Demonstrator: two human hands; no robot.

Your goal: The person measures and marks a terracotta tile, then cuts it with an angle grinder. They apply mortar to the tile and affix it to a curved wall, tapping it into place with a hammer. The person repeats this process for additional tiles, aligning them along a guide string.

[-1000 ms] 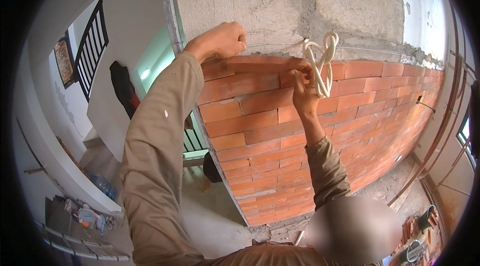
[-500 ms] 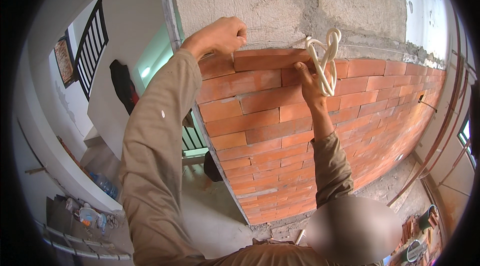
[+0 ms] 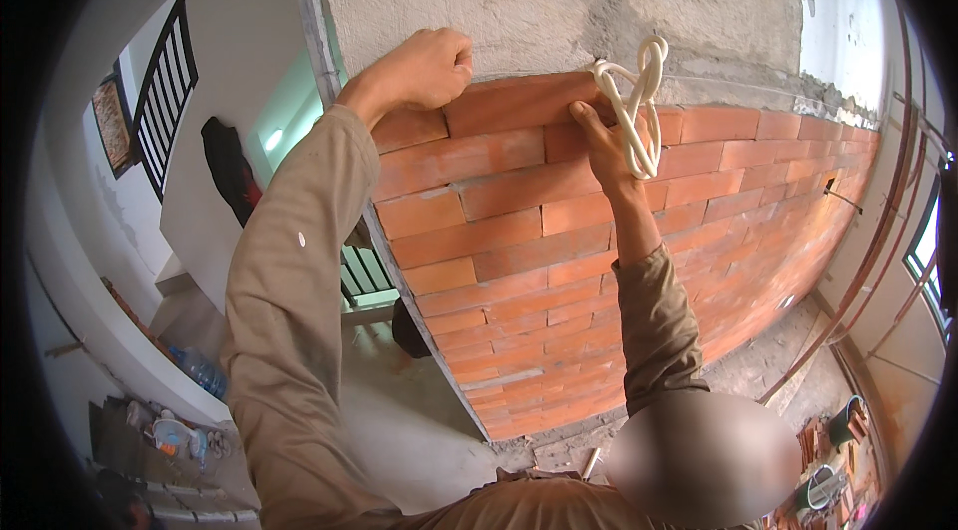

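A long reddish-orange brick tile (image 3: 514, 101) lies against the wall at the top of the brick facing (image 3: 509, 196), below the grey rendered strip. My right hand (image 3: 611, 146) grips its right end, thumb on the front face; the other fingers are largely hidden. A looped white cord (image 3: 639, 116) hangs over that hand from a point at the brick's upper right corner. My left hand (image 3: 424, 71) is closed by the brick's upper left end, fingers curled. Whatever may be in its fingers is hidden. A thin line runs along the top of the course to the right.
The wall ends on the left at a vertical edge strip (image 3: 429, 345); a stair railing (image 3: 170, 91) is beyond. Long reddish poles (image 3: 883, 241) lean at the right. Buckets (image 3: 846, 420) and loose bricks are on the floor at lower right. A blurred round shape (image 3: 704, 460) covers the lower middle.
The brick, held slightly out and tilted before, now sits closer to the wall and higher against the rendered strip. Both hands keep about the same places on it. The view has shifted slightly.
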